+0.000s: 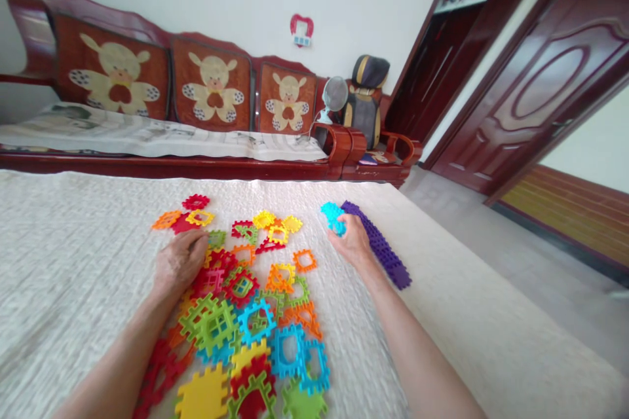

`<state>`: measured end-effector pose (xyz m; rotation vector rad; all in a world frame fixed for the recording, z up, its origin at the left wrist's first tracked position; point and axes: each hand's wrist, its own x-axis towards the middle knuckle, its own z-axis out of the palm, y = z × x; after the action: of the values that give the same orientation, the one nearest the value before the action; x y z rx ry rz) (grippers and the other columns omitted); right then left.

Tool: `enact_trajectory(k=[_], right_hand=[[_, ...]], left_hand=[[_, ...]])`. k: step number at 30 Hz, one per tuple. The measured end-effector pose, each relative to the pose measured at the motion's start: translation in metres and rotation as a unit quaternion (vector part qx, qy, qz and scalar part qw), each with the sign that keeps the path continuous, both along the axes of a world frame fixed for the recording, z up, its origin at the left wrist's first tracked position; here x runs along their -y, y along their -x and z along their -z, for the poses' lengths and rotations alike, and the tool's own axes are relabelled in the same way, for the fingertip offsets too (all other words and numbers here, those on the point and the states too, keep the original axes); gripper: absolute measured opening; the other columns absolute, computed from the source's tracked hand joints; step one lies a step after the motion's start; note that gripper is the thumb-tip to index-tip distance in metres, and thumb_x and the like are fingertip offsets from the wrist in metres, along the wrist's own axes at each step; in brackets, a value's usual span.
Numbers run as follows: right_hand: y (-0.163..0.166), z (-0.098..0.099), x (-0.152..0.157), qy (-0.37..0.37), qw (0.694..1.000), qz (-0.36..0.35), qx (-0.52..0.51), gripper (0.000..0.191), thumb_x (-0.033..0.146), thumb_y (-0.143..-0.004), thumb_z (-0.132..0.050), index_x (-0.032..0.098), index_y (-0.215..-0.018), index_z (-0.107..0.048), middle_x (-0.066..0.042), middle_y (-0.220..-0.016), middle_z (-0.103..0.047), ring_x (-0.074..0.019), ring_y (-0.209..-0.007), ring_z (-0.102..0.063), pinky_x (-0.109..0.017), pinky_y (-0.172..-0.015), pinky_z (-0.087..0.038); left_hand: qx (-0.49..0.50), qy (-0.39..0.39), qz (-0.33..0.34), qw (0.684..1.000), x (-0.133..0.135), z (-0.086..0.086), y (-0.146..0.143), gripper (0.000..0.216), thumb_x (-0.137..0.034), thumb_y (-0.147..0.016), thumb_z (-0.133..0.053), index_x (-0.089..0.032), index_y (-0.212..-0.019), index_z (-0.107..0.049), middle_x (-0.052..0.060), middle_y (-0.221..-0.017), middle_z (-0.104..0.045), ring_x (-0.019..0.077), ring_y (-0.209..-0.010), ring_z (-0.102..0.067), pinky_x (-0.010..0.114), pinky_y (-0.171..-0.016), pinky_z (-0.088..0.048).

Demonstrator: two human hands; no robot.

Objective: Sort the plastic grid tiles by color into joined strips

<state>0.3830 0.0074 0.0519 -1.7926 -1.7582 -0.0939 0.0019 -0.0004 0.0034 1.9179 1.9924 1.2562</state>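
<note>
My right hand (pixel 351 242) grips light blue interlocking plastic tiles (pixel 333 215) with notched edges, at the far right of the cloth. Just beside it runs a long row of purple interlocking tiles (pixel 377 241), slanting toward me. My left hand (pixel 181 260) rests at the left edge of a loose pile of coloured tiles, its fingers curled down. Whatever lies under those fingers is hidden. Near it are a red tile (pixel 196 201), a yellow frame tile (pixel 200 217) and an orange one (pixel 167 219). Closer to me lie green tiles (pixel 211 324) and blue frame tiles (pixel 289 350).
A pale textured cloth (pixel 73 262) covers the table. Behind its far edge stands a wooden sofa (pixel 147 165) with bear-patterned cushions. A small fan (pixel 335 95) and a chair (pixel 366 105) are at its right end, and a dark red door (pixel 540 85) is farther right.
</note>
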Motion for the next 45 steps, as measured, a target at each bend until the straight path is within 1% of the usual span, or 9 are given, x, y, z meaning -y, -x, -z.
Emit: enact_trajectory(k=[2, 4, 11, 20, 23, 26, 32, 37, 45], right_hand=[[-0.013, 0.005, -0.005, -0.066, 0.997, 0.03, 0.035, 0.034, 0.033, -0.076, -0.061, 0.016, -0.105, -0.058, -0.012, -0.105, -0.064, -0.0254, -0.1, -0.056, -0.035, -0.087, -0.04], [-0.023, 0.012, -0.008, -0.093, 0.992, 0.049, 0.069, 0.032, 0.032, -0.077, -0.061, 0.017, -0.105, -0.057, -0.011, -0.106, -0.065, -0.0266, -0.103, -0.054, -0.037, -0.089, -0.036], [-0.033, 0.029, -0.017, -0.087, 0.986, 0.07, 0.121, 0.027, 0.031, -0.081, -0.06, 0.018, -0.104, -0.057, -0.01, -0.105, -0.067, -0.0272, -0.107, -0.049, -0.041, -0.094, -0.026], [-0.033, 0.027, -0.014, -0.054, 0.988, 0.07, 0.124, 0.033, 0.033, -0.079, -0.058, 0.016, -0.108, -0.057, -0.014, -0.113, -0.063, -0.0301, -0.111, -0.046, -0.045, -0.097, -0.027], [-0.024, 0.024, -0.014, -0.093, 0.992, 0.022, 0.088, 0.032, 0.032, -0.081, -0.056, 0.016, -0.108, -0.058, -0.015, -0.123, -0.058, -0.0304, -0.116, -0.046, -0.045, -0.099, -0.029], [-0.004, 0.022, -0.013, -0.105, 0.99, -0.095, 0.02, 0.026, 0.029, -0.085, -0.049, 0.017, -0.105, -0.059, -0.013, -0.115, -0.062, -0.0259, -0.112, -0.053, -0.04, -0.099, -0.035], [0.036, 0.031, -0.004, -0.036, 0.966, -0.244, -0.074, 0.02, 0.028, -0.084, -0.049, 0.02, -0.098, -0.06, -0.009, -0.101, -0.066, -0.0221, -0.099, -0.061, -0.035, -0.092, -0.045], [0.042, 0.038, -0.002, 0.004, 0.96, -0.254, -0.115, 0.022, 0.033, -0.085, -0.046, 0.02, -0.094, -0.061, -0.009, -0.096, -0.067, -0.0219, -0.093, -0.063, -0.036, -0.086, -0.048], [0.041, 0.039, -0.004, 0.006, 0.96, -0.259, -0.106, 0.023, 0.037, -0.084, -0.047, 0.022, -0.09, -0.063, -0.008, -0.095, -0.068, -0.0226, -0.092, -0.064, -0.036, -0.086, -0.049]], left_hand=[[-0.001, 0.008, -0.003, 1.0, 0.0, 0.0, 0.0, 0.031, -0.04, -0.082, -0.045, -0.022, -0.088, -0.07, 0.004, -0.103, -0.073, 0.0232, -0.096, -0.067, 0.032, -0.089, -0.052], [-0.001, 0.016, -0.004, 1.0, 0.0, 0.0, 0.001, 0.031, -0.04, -0.082, -0.045, -0.023, -0.089, -0.07, 0.003, -0.104, -0.073, 0.0231, -0.098, -0.067, 0.033, -0.09, -0.052], [0.002, 0.027, -0.006, 1.0, 0.0, 0.001, 0.0, 0.032, -0.041, -0.082, -0.045, -0.023, -0.091, -0.069, 0.004, -0.108, -0.072, 0.023, -0.102, -0.066, 0.035, -0.096, -0.049], [0.0, -0.003, 0.001, 1.0, 0.001, 0.001, 0.001, 0.032, -0.041, -0.083, -0.045, -0.022, -0.088, -0.07, 0.005, -0.104, -0.073, 0.0226, -0.098, -0.066, 0.032, -0.092, -0.051], [0.0, 0.004, 0.003, 1.0, 0.003, -0.002, -0.002, 0.035, -0.041, -0.084, -0.043, -0.021, -0.09, -0.07, 0.005, -0.106, -0.073, 0.0207, -0.099, -0.066, 0.03, -0.093, -0.049], [0.0, 0.004, 0.003, 1.0, 0.005, -0.005, -0.006, 0.036, -0.039, -0.085, -0.04, -0.02, -0.091, -0.07, 0.006, -0.106, -0.072, 0.0199, -0.1, -0.065, 0.03, -0.093, -0.049], [0.013, 0.001, 0.011, 1.0, 0.005, -0.009, -0.008, 0.035, -0.036, -0.085, -0.041, -0.018, -0.09, -0.071, 0.007, -0.104, -0.072, 0.0187, -0.099, -0.065, 0.027, -0.092, -0.048], [0.032, 0.0, 0.007, 0.999, 0.006, -0.01, -0.009, 0.034, -0.031, -0.086, -0.042, -0.017, -0.091, -0.072, 0.007, -0.102, -0.073, 0.0188, -0.096, -0.065, 0.028, -0.09, -0.048], [0.165, 0.029, -0.054, 0.984, 0.005, -0.009, -0.01, 0.032, -0.032, -0.085, -0.047, -0.017, -0.099, -0.073, 0.003, -0.084, -0.073, 0.0166, -0.079, -0.067, 0.025, -0.074, -0.051]])
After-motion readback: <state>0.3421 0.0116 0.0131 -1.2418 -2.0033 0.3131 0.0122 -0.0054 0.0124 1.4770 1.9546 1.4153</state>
